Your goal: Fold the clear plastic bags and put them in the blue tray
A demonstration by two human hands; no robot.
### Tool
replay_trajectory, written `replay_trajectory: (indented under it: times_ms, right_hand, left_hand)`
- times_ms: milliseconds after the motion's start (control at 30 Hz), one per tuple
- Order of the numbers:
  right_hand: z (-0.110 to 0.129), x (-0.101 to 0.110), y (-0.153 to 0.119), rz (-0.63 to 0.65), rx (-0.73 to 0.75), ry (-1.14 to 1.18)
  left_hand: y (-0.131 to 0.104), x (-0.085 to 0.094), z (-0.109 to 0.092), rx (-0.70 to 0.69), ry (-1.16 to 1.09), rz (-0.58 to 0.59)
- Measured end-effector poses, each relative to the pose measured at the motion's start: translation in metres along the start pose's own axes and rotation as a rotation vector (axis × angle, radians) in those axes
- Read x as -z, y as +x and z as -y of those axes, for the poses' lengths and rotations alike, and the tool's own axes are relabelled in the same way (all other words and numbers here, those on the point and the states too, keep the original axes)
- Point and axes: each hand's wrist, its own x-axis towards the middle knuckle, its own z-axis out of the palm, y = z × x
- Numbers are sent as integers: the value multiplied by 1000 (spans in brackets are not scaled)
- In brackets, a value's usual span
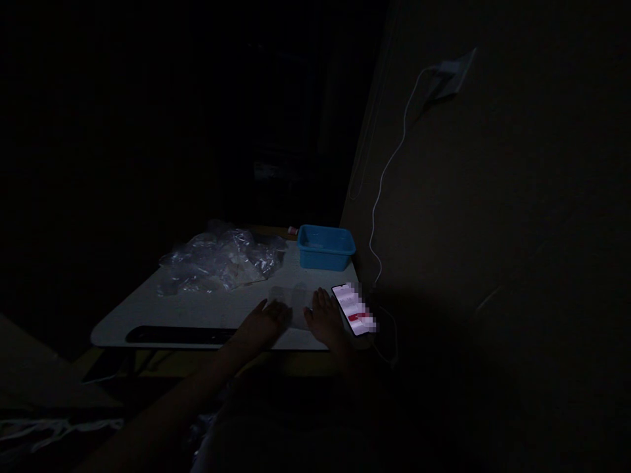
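On the white table (187, 310) a thin, see-through flat piece (298, 303), like a clear plastic bag or sheet, lies between my two hands. My left hand (269, 318) rests on its left side, palm down, with the thumb apart from the fingers. Over its right side my right hand (325, 314) lies flat, fingers stretched forward and thumb out to the left. Neither hand appears to grip anything. Dim light hides fine detail of the clear piece. Just right of my right hand is a phone (351, 303) with its screen lit.
A heap of crumpled clear plastic (224, 259) covers the table's back left. At the back right stands a blue basket (326, 248), with a small pinkish item (292, 230) beside it. A white cable (379, 190) hangs from a wall socket (451, 72). A dark slot (177, 335) runs along the front edge.
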Motion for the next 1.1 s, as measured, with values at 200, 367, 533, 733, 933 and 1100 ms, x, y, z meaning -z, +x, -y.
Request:
replay_trajectory:
  times_ms: [200,367,533,733,933,1100]
  right_hand:
    - [-1,-2,1,-2,-7,16]
    - [-1,-2,1,-13,-12,44]
    - [-3,-3,0,-113,-3,99]
    - [-12,8,-6,-200,138,279]
    - [-5,18,-16,-184,372,275]
    - [-3,17,-16,-195,291,224]
  left_hand:
    - [0,-23,10,95,-86,-90]
    - [-6,-47,28,41,-260,-243]
    - [-9,-47,31,61,-404,-287]
    - [-10,-43,31,118,-492,-285]
    - [-13,-41,33,239,-581,-303]
    - [-15,-33,30,262,-647,-343]
